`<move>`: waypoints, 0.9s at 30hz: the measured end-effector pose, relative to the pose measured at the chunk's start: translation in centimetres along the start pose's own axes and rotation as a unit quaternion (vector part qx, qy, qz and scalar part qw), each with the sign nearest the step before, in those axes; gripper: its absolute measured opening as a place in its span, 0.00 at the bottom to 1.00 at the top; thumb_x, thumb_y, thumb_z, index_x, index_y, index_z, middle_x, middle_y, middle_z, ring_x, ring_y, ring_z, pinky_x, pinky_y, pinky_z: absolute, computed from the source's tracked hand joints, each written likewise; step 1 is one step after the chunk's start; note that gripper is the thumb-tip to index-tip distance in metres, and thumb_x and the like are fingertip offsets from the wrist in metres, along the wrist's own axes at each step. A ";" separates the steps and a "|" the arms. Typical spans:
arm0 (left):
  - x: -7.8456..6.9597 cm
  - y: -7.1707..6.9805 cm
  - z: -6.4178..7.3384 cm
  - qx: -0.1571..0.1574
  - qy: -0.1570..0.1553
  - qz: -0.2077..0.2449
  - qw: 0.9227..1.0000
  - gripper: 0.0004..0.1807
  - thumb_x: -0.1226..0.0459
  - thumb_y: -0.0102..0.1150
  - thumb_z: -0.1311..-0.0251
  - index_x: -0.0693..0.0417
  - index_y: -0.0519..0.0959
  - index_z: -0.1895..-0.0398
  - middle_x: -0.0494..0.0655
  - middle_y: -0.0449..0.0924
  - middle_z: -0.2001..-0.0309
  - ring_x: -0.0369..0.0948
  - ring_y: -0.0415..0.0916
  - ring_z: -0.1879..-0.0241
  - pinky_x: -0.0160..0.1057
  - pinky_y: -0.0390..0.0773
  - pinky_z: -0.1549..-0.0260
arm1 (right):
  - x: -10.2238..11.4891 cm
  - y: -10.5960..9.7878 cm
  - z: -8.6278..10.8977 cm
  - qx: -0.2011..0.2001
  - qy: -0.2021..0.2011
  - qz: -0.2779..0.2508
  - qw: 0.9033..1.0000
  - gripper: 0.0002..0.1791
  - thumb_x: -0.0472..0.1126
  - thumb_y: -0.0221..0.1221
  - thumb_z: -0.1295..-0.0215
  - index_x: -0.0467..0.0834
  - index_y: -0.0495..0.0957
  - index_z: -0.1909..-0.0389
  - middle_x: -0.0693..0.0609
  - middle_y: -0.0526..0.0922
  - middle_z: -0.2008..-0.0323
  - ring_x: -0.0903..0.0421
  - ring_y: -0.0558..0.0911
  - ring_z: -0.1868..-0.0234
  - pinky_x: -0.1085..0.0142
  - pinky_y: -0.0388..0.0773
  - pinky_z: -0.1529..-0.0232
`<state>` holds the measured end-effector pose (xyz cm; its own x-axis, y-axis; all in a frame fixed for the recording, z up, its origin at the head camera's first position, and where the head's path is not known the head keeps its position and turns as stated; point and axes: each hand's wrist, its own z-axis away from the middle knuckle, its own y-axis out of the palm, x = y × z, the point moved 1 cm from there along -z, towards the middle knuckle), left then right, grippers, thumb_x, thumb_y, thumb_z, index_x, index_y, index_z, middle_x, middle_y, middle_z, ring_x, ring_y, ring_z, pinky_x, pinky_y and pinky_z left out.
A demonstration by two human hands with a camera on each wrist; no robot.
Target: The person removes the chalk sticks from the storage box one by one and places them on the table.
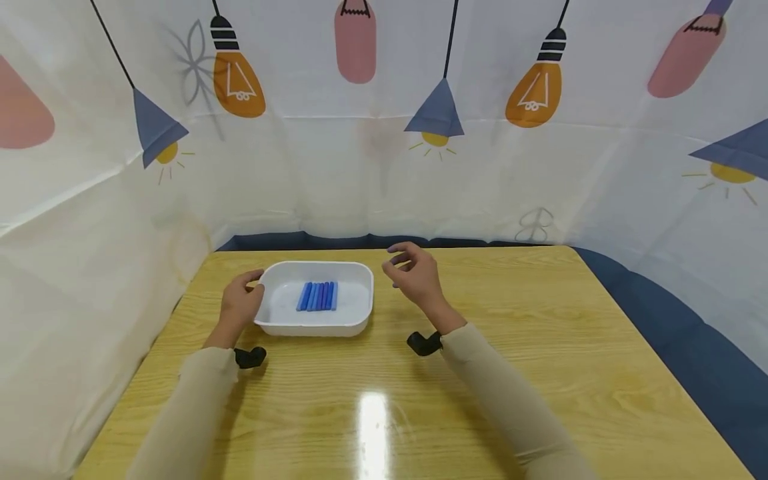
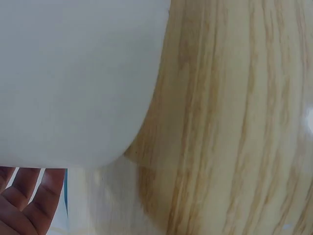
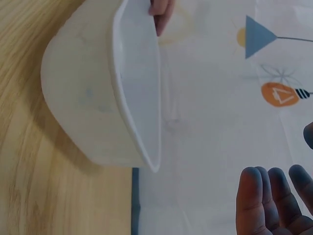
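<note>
A white plastic tray (image 1: 354, 293) with rounded corners stands on the table. On its floor lies a row of several short blue and violet sticks (image 1: 317, 297), side by side; whether they are crayons or chalk I cannot tell. My left hand (image 1: 240, 303) holds the tray's left rim, with the thumb at the rim; its fingers (image 2: 46, 196) show beyond the tray in the left wrist view. Off the tray's right end, my right hand (image 1: 415, 277) hovers above the table, fingers loosely bent and holding nothing. Its fingertips (image 3: 250, 183) point up in the right wrist view, apart from the tray.
The wooden table (image 1: 510, 307) extends right of the tray and toward me, with a bright glare patch near the front. A printed white curtain (image 1: 360, 180) hangs behind and around it. Dark blue cloth (image 1: 678, 313) shows past the table's right edge. Black straps circle both wrists.
</note>
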<state>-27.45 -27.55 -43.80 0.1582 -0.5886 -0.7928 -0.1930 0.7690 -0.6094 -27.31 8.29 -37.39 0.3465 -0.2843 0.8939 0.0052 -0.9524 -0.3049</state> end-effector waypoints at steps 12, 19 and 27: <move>0.2 -0.3 -0.5 0.008 0.002 0.010 1.000 0.27 0.60 0.39 0.31 0.53 0.63 0.28 0.57 0.64 0.31 0.57 0.68 0.39 0.55 0.75 0.46 | 0.3 3.6 -1.9 0.010 0.022 -0.007 1.000 0.14 0.43 0.62 0.43 0.48 0.80 0.55 0.46 0.83 0.62 0.49 0.84 0.72 0.57 0.83 0.73; 0.5 -0.1 -0.7 0.011 -0.005 0.015 1.000 0.27 0.59 0.38 0.30 0.52 0.62 0.28 0.57 0.63 0.30 0.57 0.67 0.38 0.56 0.74 0.45 | 0.5 6.0 -2.7 0.022 0.032 0.003 0.999 0.14 0.42 0.63 0.44 0.47 0.80 0.55 0.46 0.83 0.63 0.51 0.84 0.71 0.59 0.83 0.73; 0.7 0.1 -0.6 0.004 -0.006 0.032 0.999 0.27 0.59 0.38 0.30 0.51 0.63 0.29 0.57 0.66 0.32 0.55 0.69 0.40 0.54 0.76 0.47 | -0.2 9.1 -3.1 0.071 0.077 0.009 0.994 0.16 0.44 0.64 0.42 0.46 0.79 0.53 0.46 0.82 0.63 0.52 0.84 0.70 0.64 0.82 0.77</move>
<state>-27.92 -28.07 -44.39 0.1578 -0.5358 -0.8295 -0.1944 0.8067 -0.5580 -30.18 -0.66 -39.29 0.2004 -0.3246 0.9244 0.1363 -0.9251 -0.3544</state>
